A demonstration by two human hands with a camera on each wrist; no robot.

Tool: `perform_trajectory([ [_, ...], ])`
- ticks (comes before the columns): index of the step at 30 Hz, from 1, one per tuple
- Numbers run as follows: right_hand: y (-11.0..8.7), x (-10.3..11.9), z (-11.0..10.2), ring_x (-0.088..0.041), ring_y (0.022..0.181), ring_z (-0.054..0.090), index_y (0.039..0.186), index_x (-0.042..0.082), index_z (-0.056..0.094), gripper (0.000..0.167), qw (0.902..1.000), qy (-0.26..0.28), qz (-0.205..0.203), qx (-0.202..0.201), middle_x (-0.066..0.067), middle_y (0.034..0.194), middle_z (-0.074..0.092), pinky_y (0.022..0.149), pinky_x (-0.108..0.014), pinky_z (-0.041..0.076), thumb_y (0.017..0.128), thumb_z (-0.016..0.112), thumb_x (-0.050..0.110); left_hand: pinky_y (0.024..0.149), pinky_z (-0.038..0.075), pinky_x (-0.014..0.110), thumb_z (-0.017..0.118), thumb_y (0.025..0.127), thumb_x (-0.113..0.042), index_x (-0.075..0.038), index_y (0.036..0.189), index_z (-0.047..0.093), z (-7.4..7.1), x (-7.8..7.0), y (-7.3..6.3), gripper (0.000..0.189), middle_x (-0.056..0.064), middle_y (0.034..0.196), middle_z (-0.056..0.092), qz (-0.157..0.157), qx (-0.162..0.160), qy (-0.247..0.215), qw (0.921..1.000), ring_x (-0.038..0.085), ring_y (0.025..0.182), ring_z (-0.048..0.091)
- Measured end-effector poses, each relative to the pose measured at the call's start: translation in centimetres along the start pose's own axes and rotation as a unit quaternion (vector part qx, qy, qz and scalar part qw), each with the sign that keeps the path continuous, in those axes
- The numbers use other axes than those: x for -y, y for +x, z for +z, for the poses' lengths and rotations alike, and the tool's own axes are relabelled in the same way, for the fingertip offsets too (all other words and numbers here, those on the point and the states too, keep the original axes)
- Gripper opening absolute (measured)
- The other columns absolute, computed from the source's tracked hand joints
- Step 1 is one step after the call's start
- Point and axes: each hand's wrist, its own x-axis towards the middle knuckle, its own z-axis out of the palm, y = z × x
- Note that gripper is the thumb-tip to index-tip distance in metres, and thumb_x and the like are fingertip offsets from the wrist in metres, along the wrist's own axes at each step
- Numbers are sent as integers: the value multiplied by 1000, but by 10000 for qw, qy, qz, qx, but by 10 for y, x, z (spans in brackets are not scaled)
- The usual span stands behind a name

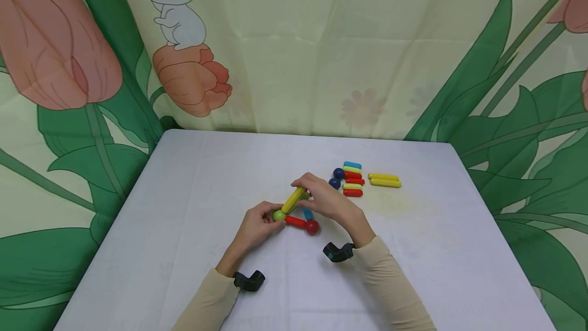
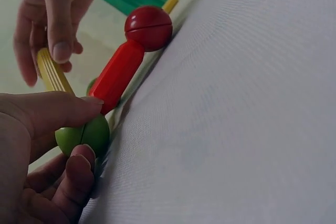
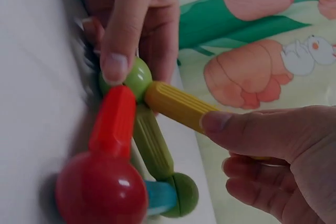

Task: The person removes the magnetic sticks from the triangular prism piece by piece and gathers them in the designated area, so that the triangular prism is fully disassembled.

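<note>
My left hand [image 1: 257, 226] pinches a light green ball [image 1: 279, 215] between thumb and fingers, low over the white table. With thumb and fingers my right hand [image 1: 328, 198] grips a long yellow ridged rod [image 1: 293, 201]; its lower end meets the green ball and it slants upward. From that ball a red rod [image 1: 296, 222] leads to a red ball [image 1: 312, 227]. In the right wrist view, an olive-green rod [image 3: 153, 142] and a light blue rod [image 3: 161, 196] meet at a second green ball [image 3: 186, 195], closing a triangle. In the head view my right hand partly hides this side.
Beyond my right hand, two dark blue balls [image 1: 338, 173] lie beside several short red, blue and yellow-green rods [image 1: 352, 192]. Two long yellow rods [image 1: 385, 183] lie right of them. A patterned curtain [image 1: 294, 65] hangs behind the white table [image 1: 220, 162].
</note>
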Motion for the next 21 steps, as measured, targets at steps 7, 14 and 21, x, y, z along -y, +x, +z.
perform_trajectory([
  [7,0,10,9,-17,101,61,121,7,67,34,9988,-472,18,102,-4,113,61,93,-31,56,90,75,17,60,41,20,84,80,-18,-15,117,74,0,1,0,38,0,92,64,-39,-13,61,10000,12,70,51],
  [14,1,22,16,-15,97,63,114,11,72,25,9927,-1163,6,327,-2,107,67,90,-30,56,91,75,21,61,41,20,84,80,-19,-15,116,74,1,2,0,37,-1,94,65,7,-61,88,9999,11,72,51],
  [21,4,34,24,-15,83,64,104,16,78,19,9767,-2128,-63,260,1,93,74,83,-32,55,89,76,28,61,42,20,85,79,-17,-15,115,75,1,3,1,37,-1,94,66,41,-85,23,10000,10,70,52],
])
